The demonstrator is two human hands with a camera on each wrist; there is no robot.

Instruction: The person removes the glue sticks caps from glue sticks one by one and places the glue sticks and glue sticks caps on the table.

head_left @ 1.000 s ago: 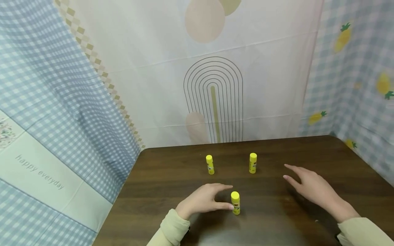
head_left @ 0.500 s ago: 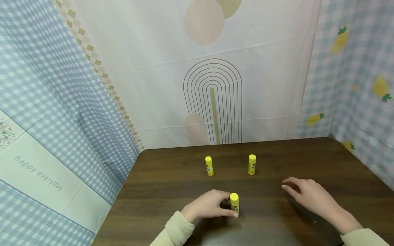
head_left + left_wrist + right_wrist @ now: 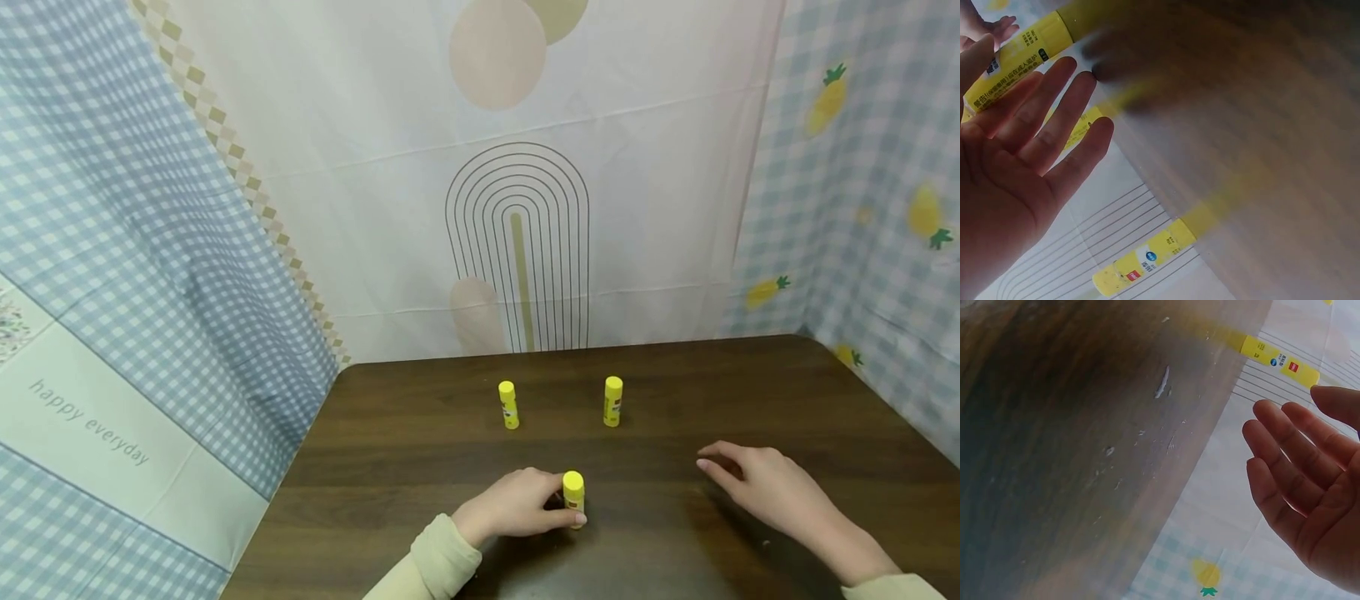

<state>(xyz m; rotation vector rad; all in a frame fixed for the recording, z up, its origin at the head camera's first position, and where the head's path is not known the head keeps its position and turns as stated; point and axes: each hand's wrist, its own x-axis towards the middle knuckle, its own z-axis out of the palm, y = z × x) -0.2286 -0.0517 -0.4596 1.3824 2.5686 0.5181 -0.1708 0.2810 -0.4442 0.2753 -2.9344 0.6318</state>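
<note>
Three upright yellow glue sticks are on the dark wooden table [image 3: 420,450]. My left hand [image 3: 517,504] pinches the nearest glue stick [image 3: 573,486] between thumb and index finger. In the left wrist view this glue stick [image 3: 1025,53] lies against the thumb, while the other fingers [image 3: 1072,169] are spread and hold nothing. Farther back stand the left glue stick [image 3: 509,406] and the right glue stick [image 3: 613,402], neither of them touched. Over the right side of the table my right hand [image 3: 780,492] hovers with loosely bent fingers, nothing in its grasp.
Behind the table hangs a pale cloth [image 3: 660,208] with an arch print. Blue checked cloths line the left [image 3: 187,250] and right sides. Small whitish marks [image 3: 1163,382] show on the tabletop in the right wrist view.
The left hand has moved slightly right and closed its thumb and index finger on the nearest glue stick. The right hand has drawn nearer the front, its fingers more bent.
</note>
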